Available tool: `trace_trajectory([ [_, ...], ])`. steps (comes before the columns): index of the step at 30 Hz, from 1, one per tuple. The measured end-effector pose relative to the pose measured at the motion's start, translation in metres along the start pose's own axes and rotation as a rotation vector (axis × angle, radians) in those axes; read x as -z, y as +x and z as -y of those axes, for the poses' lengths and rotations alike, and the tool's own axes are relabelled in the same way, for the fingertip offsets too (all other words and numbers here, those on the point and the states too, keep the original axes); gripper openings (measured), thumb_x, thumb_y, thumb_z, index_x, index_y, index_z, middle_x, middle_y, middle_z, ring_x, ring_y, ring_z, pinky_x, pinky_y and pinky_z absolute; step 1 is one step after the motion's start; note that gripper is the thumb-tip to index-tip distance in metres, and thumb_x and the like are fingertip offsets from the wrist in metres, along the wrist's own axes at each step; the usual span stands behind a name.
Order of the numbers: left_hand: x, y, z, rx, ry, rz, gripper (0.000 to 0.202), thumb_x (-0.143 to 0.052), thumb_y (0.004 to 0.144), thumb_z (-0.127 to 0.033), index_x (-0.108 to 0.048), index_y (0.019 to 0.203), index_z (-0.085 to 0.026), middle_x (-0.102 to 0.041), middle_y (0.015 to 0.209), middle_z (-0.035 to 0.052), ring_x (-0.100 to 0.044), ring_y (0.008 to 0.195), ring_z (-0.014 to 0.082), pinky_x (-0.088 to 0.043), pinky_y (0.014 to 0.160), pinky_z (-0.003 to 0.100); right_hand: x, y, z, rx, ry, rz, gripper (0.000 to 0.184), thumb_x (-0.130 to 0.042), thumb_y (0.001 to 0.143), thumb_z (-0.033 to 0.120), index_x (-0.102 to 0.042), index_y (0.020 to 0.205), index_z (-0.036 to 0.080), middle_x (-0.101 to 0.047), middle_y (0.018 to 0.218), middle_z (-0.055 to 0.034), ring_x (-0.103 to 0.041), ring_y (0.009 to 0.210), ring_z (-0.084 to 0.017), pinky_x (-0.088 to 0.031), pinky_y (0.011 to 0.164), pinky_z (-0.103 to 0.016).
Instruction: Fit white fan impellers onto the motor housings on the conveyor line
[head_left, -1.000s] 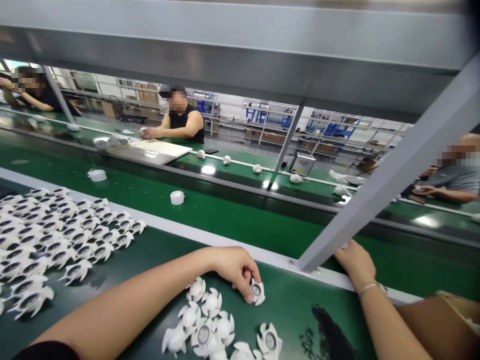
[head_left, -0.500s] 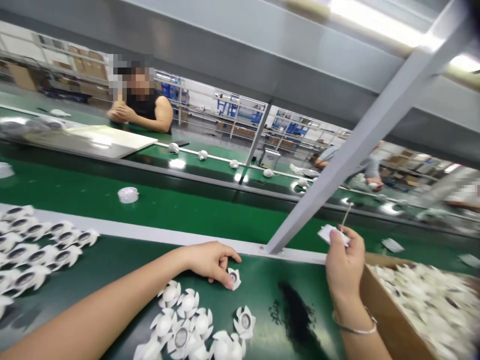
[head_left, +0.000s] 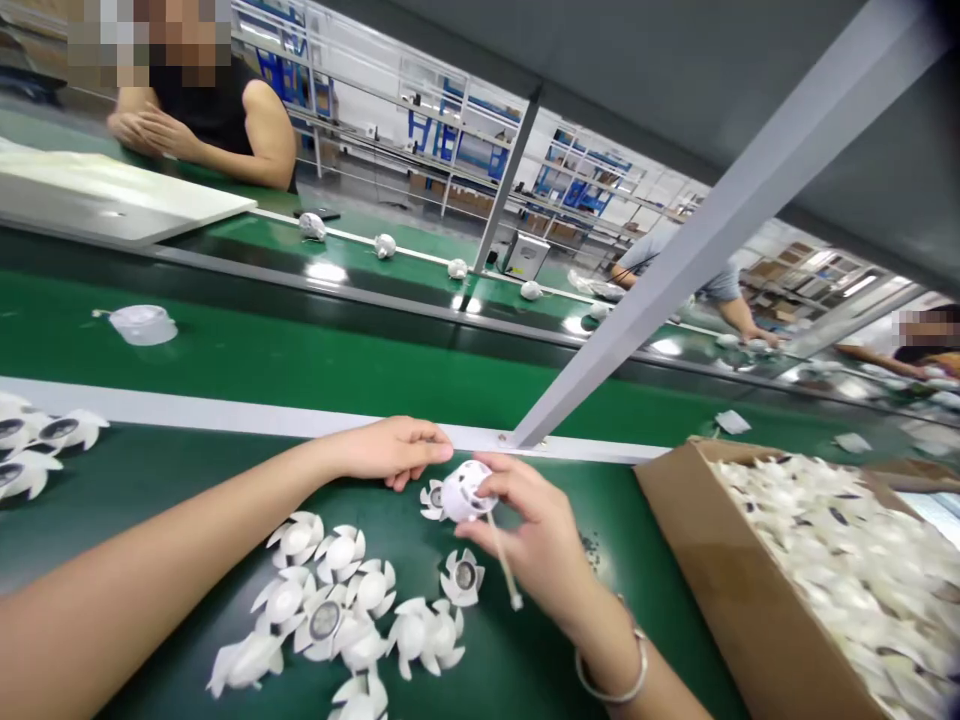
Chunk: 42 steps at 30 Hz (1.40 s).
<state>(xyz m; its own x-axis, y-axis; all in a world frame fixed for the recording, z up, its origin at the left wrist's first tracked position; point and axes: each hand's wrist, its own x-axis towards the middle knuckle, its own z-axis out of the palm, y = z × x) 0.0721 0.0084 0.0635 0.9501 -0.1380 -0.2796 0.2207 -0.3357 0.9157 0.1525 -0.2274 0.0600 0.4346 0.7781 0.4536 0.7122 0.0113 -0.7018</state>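
My right hand (head_left: 536, 540) grips a small round white housing (head_left: 463, 493) with a thin white wire hanging from it. My left hand (head_left: 390, 452) rests beside it with fingers pinched at the housing's top edge, just above a small white fan impeller (head_left: 433, 499) on the green mat. Several more white fan impellers (head_left: 352, 610) lie in a loose heap in front of both hands.
An open cardboard box (head_left: 720, 570) full of white impellers stands at the right. More impellers (head_left: 37, 445) sit at the far left. A grey diagonal strut (head_left: 675, 270) rises from the rail. A white cap (head_left: 141, 324) rides the green belt (head_left: 337, 375). Other people sit across.
My right hand came down from the rail to the mat, now holding a white housing against my left hand. The view swung right, bringing the box further in.
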Motion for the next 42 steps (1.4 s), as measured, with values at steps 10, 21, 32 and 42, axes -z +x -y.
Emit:
trace_trajectory([
  [10, 0.017, 0.018, 0.034, -0.025, 0.072, 0.072, 0.065, -0.071, 0.08, -0.054, -0.052, 0.132, -0.021, -0.041, 0.068, -0.0059, -0.035, 0.06, 0.0104, -0.028, 0.055, 0.021, -0.035, -0.003, 0.0, 0.026, -0.294, 0.197, 0.039, -0.077, 0.08, 0.029, -0.067, 0.116, 0.018, -0.057, 0.138, -0.0116, -0.059, 0.123, -0.023, -0.046, 0.106, -0.031],
  [21, 0.003, 0.014, 0.014, 0.041, 0.117, 0.023, 0.06, -0.069, 0.076, -0.061, -0.059, 0.117, -0.019, -0.04, 0.064, -0.006, -0.033, 0.06, 0.0107, -0.026, 0.055, 0.022, -0.03, 0.001, -0.007, -0.074, -0.106, 0.19, 0.031, -0.084, 0.073, 0.02, -0.074, 0.103, 0.022, -0.071, 0.117, -0.0068, -0.059, 0.124, -0.02, -0.047, 0.104, -0.028],
  [32, -0.003, 0.008, 0.006, 0.011, 0.097, 0.002, 0.059, -0.068, 0.076, -0.06, -0.056, 0.114, -0.015, -0.037, 0.059, -0.0082, -0.029, 0.055, 0.0101, -0.021, 0.053, 0.022, -0.033, 0.001, -0.016, -0.128, 0.032, 0.091, 0.033, -0.09, 0.061, 0.018, -0.08, 0.092, 0.024, -0.076, 0.1, -0.0036, -0.065, 0.114, -0.023, -0.052, 0.099, -0.027],
  [42, -0.006, 0.009, 0.001, -0.012, 0.132, -0.019, 0.057, -0.066, 0.074, -0.064, -0.063, 0.103, -0.016, -0.043, 0.062, -0.0055, -0.037, 0.057, 0.0115, -0.024, 0.053, 0.022, -0.037, -0.005, -0.015, -0.08, 0.018, 0.044, 0.025, -0.085, 0.071, 0.031, -0.079, 0.094, 0.023, -0.076, 0.1, -0.0042, -0.066, 0.113, -0.023, -0.053, 0.099, -0.028],
])
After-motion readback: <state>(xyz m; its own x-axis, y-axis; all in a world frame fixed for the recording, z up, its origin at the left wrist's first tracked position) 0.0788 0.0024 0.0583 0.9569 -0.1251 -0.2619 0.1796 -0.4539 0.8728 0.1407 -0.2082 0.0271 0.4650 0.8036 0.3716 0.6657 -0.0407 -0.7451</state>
